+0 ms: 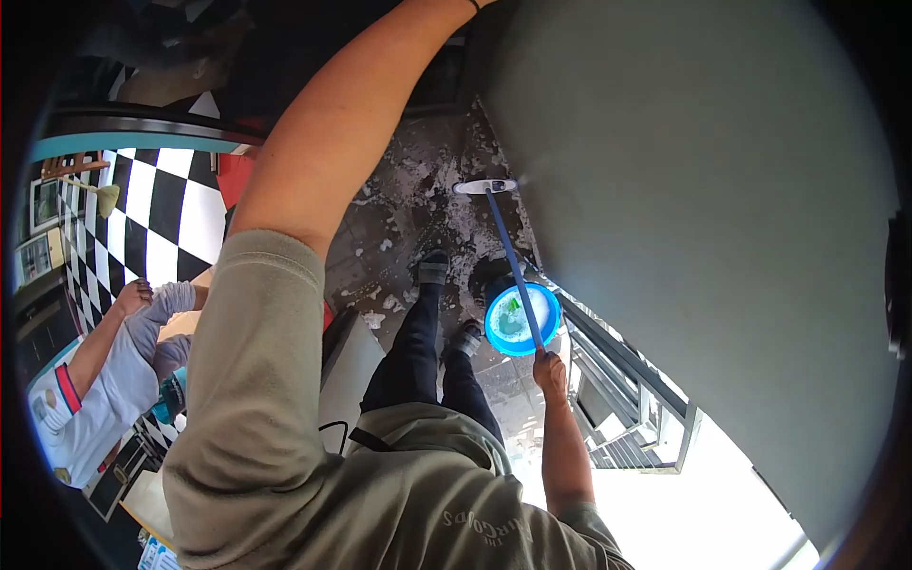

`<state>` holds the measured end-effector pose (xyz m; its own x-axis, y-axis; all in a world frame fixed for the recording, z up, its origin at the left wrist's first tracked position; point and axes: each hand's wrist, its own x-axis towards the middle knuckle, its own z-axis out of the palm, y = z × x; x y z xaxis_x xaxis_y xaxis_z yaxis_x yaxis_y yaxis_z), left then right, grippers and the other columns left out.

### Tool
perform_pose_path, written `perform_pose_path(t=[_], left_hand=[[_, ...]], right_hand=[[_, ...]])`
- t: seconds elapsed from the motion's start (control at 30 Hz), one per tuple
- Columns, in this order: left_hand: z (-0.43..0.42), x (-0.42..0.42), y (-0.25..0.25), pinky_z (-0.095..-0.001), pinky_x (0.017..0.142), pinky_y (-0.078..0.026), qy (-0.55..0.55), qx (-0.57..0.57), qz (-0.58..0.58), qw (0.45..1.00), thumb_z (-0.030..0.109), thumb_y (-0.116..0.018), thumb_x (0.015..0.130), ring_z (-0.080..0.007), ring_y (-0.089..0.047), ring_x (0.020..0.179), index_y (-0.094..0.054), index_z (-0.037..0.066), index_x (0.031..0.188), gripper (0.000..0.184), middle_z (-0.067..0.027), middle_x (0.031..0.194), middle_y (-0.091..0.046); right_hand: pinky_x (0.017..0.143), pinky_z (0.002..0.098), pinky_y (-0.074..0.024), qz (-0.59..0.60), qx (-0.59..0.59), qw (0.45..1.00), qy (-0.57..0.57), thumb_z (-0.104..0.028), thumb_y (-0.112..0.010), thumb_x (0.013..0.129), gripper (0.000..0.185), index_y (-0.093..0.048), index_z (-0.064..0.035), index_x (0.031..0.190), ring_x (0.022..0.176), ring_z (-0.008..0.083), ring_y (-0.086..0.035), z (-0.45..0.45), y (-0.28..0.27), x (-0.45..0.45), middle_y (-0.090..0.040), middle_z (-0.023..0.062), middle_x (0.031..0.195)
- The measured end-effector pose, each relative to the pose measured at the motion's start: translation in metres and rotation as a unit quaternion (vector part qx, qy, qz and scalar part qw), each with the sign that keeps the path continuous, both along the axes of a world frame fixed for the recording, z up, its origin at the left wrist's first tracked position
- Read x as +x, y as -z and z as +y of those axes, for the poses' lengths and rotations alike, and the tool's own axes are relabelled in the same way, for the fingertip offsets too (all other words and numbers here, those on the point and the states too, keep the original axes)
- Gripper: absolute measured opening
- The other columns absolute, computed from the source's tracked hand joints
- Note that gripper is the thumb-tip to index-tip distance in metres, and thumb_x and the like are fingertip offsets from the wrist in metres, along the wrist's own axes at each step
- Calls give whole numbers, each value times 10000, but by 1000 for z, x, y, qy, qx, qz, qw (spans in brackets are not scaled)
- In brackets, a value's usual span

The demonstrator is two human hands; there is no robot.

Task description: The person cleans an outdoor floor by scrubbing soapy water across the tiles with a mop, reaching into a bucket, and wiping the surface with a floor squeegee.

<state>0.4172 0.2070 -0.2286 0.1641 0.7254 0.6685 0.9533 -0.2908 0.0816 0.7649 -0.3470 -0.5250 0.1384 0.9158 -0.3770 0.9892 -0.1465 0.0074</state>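
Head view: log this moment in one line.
right hand: grips blue cleaning pole | flat head: beside grey wall | blue basin: suds inside, pole above | left hand: mostly cut off

hands: two, right hand and left hand (mostly cut off). near the right hand: one long-handled scrubber in its grip, one blue basin just beyond, one green item inside that. left of the right hand: two feet, and one other person well apart.
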Motion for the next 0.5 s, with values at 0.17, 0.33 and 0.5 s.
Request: perform_pose_path(t=[0.17,0.33,0.5], left_hand=[[-31,-1,-7,-464,712,-429,14,-16,-22,1000,330,-494,925,-305,-599,707,-660,106,879,282,-138,748,-636],[-83,1,-9,-495,788,-422,29,-23,-48,998,324,-470,935,-328,-593,821,-656,92,930,297,-161,837,-642],[-148,8,-21,-495,826,-416,14,-118,-28,993,273,-458,933,-344,-574,878,-647,77,941,272,-170,891,-633]], right_hand=[[799,530,-461,74,-174,963,192,-505,-405,919,578,-645,20,882,908,484,-588,37,-41,-8,-615,317,912],[815,513,-447,68,-209,952,215,-544,-410,902,636,-659,41,889,957,469,-576,38,-67,5,-606,322,933],[795,509,-452,49,-189,960,199,-524,-426,897,572,-667,-7,863,931,456,-588,11,-94,27,-621,292,925]])
